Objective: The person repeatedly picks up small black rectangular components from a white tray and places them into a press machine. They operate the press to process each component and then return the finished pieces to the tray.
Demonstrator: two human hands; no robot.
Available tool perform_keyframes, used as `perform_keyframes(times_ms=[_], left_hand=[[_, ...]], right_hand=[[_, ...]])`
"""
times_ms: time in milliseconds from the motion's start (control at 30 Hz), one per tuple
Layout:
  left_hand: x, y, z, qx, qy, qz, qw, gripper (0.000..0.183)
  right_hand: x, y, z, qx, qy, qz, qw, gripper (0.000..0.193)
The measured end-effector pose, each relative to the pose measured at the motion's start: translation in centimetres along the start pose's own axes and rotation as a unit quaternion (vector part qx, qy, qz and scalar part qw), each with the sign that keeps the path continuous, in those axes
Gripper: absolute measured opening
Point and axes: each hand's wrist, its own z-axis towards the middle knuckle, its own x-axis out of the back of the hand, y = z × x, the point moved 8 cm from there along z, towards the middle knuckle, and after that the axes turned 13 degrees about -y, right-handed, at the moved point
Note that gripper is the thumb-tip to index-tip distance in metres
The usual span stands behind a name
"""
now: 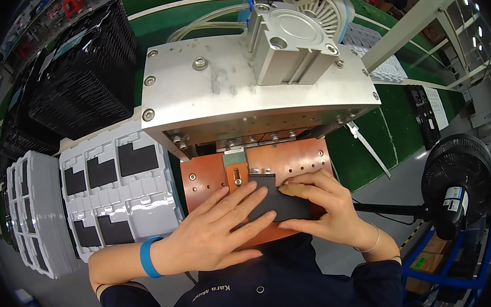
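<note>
A dark grey, flat L-shaped piece (287, 207) lies on the orange base plate (292, 157) of a metal press fixture. My left hand (219, 227) is spread, its fingertips lying flat on the piece's left part. My right hand (325, 205) grips the right side, fingers at the notched edge and thumb by the near edge; a tan cover sits on one fingertip. Just left of the piece's upper end is an orange stop block (235, 174) with a slot and screw. Above and behind stands the silver press top (223, 86), carrying a square air cylinder (291, 40).
At left, a white moulded tray (155, 209) holds several dark pieces, beside stacked white trays (52, 226) and tall black tray stacks (86, 76). A black fan (458, 177) stands at right. A thin metal strip (369, 149) lies on the green bench (353, 171).
</note>
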Motion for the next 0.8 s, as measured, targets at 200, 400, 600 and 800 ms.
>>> perform_keyframes(times_ms=[200, 400, 600, 800], left_hand=[[-0.2, 0.0, 0.2, -0.009, -0.038, -0.007, 0.999, 0.064], [-0.4, 0.4, 1.0, 0.004, -0.063, 0.023, 0.998, 0.075], [-0.7, 0.3, 0.9, 0.004, -0.056, 0.044, 0.997, 0.071], [-1.0, 0.4, 0.7, 0.006, -0.050, 0.074, 0.996, 0.068]], right_hand=[[0.8, 0.8, 0.1, 0.031, -0.031, -0.058, 0.997, 0.049], [0.5, -0.1, 1.9, 0.078, -0.026, -0.069, 0.994, 0.035], [-1.0, -0.2, 3.8, 0.105, -0.003, -0.133, 0.985, 0.030], [-1.8, -1.3, 3.7, 0.107, -0.007, -0.245, 0.964, 0.033]])
